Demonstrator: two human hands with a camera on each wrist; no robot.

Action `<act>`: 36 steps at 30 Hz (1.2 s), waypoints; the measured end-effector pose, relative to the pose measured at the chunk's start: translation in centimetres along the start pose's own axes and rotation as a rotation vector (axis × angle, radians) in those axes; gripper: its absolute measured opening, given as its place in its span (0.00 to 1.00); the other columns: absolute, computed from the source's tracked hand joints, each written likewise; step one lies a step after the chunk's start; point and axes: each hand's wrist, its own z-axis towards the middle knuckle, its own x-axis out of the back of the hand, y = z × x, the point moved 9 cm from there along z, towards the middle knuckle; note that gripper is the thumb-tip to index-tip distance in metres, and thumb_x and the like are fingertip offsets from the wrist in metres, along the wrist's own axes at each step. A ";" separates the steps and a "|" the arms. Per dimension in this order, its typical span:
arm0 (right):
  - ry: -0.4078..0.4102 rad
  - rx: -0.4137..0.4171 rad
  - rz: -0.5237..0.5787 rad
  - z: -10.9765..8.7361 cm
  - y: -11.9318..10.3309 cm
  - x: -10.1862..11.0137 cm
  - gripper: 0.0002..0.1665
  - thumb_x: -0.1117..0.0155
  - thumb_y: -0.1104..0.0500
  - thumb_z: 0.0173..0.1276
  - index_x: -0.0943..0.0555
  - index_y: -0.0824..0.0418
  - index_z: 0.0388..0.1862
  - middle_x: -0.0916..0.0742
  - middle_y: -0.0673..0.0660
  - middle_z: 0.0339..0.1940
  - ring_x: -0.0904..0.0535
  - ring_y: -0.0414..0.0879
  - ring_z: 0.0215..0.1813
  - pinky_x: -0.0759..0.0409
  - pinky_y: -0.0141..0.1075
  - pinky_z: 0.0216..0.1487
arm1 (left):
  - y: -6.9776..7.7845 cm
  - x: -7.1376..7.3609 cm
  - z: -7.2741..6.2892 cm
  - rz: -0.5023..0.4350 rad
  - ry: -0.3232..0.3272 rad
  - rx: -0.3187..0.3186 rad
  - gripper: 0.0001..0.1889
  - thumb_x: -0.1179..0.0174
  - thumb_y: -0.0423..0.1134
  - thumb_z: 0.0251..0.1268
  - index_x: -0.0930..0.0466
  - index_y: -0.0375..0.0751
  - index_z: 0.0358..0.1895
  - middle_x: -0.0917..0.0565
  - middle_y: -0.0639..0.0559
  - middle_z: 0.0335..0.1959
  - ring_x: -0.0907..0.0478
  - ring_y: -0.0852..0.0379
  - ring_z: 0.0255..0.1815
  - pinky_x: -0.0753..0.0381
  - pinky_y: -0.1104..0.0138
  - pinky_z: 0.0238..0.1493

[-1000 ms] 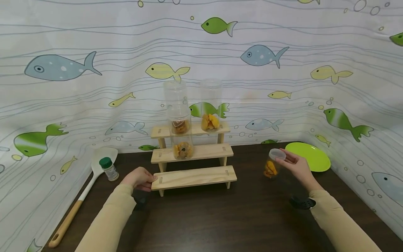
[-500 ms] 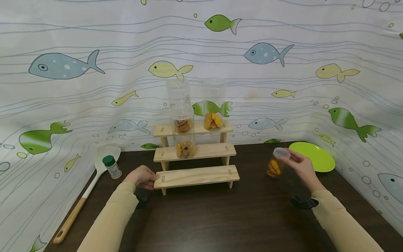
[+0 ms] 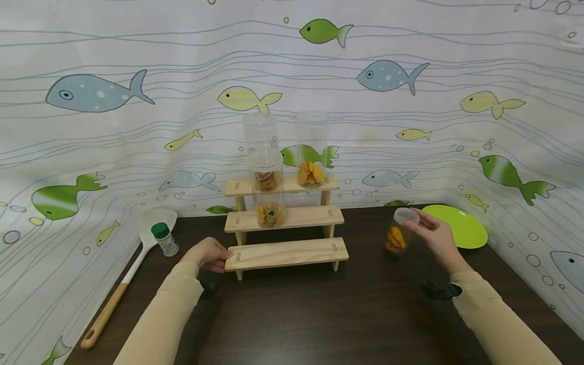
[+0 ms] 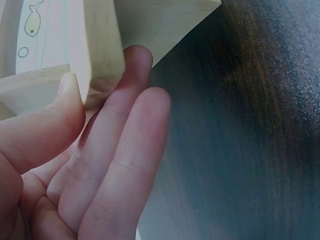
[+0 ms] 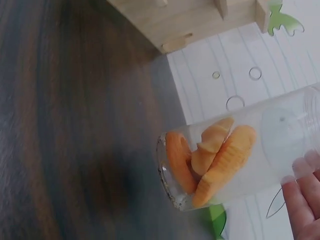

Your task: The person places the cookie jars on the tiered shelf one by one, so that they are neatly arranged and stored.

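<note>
My left hand point(image 3: 207, 254) pinches the left end of the lowest step of a three-step wooden display rack point(image 3: 287, 254). In the left wrist view, the thumb lies on one side of the board point(image 4: 97, 45) and fingers on the other. At the right, my right hand point(image 3: 435, 235) grips a clear plastic jar point(image 3: 398, 230) near its lid. The jar tilts slightly and holds several orange snack pieces point(image 5: 215, 160) at its bottom. Whether its base touches the table cannot be told. Similar jars stand on the rack: a snack jar point(image 3: 312, 152) on the top step, another point(image 3: 269, 203) on the middle step.
A third jar point(image 3: 260, 132) stands at the top step's left, partly behind the middle one. At left lie a white spatula point(image 3: 132, 268) with a wooden handle and a green-capped shaker point(image 3: 165, 240). A lime green plate point(image 3: 470, 230) sits behind my right hand, near the fish-print backdrop.
The head view has shifted slightly, moving the scene a little rightward and up. The jar in my right hand has risen a little. My left hand stays on the rack.
</note>
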 end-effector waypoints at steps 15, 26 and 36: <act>0.038 0.071 0.029 0.6 -5.0 -0.8 0.35 0.40 0.46 0.68 0.35 0.54 0.71 0.35 0.60 0.73 0.37 0.57 0.71 0.29 0.41 0.66 | 0.5 -0.2 0.1 0.019 0.019 -0.017 0.15 0.44 0.32 0.68 0.24 0.17 0.46 0.17 0.44 0.25 0.18 0.55 0.25 0.14 0.58 0.36; 0.025 0.212 0.209 1.1 -9.6 -3.6 0.32 0.37 0.55 0.67 0.32 0.63 0.68 0.28 0.68 0.66 0.23 0.28 0.52 0.25 0.18 0.49 | 0.5 -0.3 -0.1 0.043 0.023 -0.010 0.15 0.44 0.32 0.68 0.24 0.18 0.46 0.16 0.42 0.26 0.18 0.54 0.26 0.14 0.57 0.38; 0.021 0.267 0.281 2.0 -12.7 -5.8 0.31 0.35 0.56 0.66 0.29 0.64 0.66 0.27 0.65 0.66 0.24 0.37 0.58 0.23 0.22 0.52 | 0.4 0.0 -0.3 0.036 0.022 -0.017 0.16 0.44 0.33 0.68 0.25 0.16 0.46 0.15 0.40 0.27 0.17 0.54 0.27 0.14 0.58 0.37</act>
